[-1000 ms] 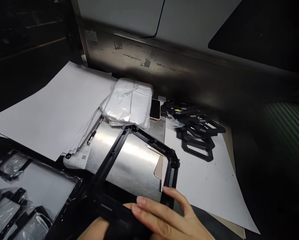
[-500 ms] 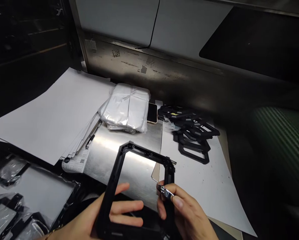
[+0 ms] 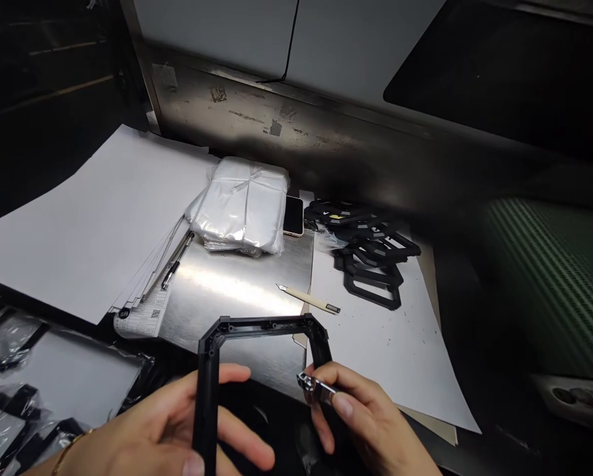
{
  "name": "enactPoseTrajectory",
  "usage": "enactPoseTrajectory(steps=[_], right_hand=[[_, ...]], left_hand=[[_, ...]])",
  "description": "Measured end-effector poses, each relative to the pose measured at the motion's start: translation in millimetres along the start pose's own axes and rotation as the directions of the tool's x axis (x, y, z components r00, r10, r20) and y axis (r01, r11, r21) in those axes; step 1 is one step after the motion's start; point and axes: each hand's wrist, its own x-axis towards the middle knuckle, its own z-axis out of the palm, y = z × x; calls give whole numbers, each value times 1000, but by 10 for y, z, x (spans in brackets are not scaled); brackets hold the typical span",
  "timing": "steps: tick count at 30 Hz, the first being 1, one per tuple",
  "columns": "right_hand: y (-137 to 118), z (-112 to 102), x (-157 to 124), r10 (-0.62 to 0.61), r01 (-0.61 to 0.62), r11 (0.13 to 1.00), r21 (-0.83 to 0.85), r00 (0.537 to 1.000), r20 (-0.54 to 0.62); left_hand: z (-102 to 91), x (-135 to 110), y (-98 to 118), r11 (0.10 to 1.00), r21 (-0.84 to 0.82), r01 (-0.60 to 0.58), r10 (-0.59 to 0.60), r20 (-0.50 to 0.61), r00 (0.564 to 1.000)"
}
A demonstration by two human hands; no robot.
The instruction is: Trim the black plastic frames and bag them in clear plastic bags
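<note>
A black plastic frame (image 3: 264, 326) with cut corners is tilted up in front of me. My left hand (image 3: 162, 423) grips its left side, thumb in front and fingers reaching behind through the opening. Pinched between the thumb and fingers of my right hand (image 3: 365, 410) is a small shiny metal nail clipper (image 3: 316, 386), beside the frame's right side. Whether the clipper's jaws touch the frame I cannot tell. The frame's lower edge is out of view. Beyond its top edge, a cream-handled craft knife (image 3: 309, 299) lies on the worktop.
Several black frames (image 3: 373, 287) are heaped on a white sheet (image 3: 405, 357) at the right. A tied bundle of clear plastic bags (image 3: 246, 205) sits at the back beside a phone (image 3: 293, 215). Paper sheets (image 3: 112, 218), a pen (image 3: 177, 261) and bagged frames (image 3: 13, 340) are at the left.
The black frame has turned and dropped lower, so the craft knife behind it shows. The nail clipper stays in my right hand. The view has shifted slightly.
</note>
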Motion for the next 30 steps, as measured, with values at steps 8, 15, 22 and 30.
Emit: enactPoseTrajectory(steps=[8, 15, 22, 30], right_hand=[[-94, 60, -48, 27, -27, 999, -44, 1000, -3], [-182, -82, 26, -68, 95, 956, -278, 992, 105], [-546, -201, 431, -167, 417, 707, -572, 883, 438], [-404, 165, 8, -697, 481, 531, -698, 716, -36]], left_hand=[[11, -99, -47, 999, 28, 37, -34, -73, 997], [-99, -32, 120, 997, -65, -32, 35, 41, 999], [-136, 152, 213, 977, 115, 182, -205, 230, 951], [174, -5, -182, 980, 80, -180, 193, -209, 959]])
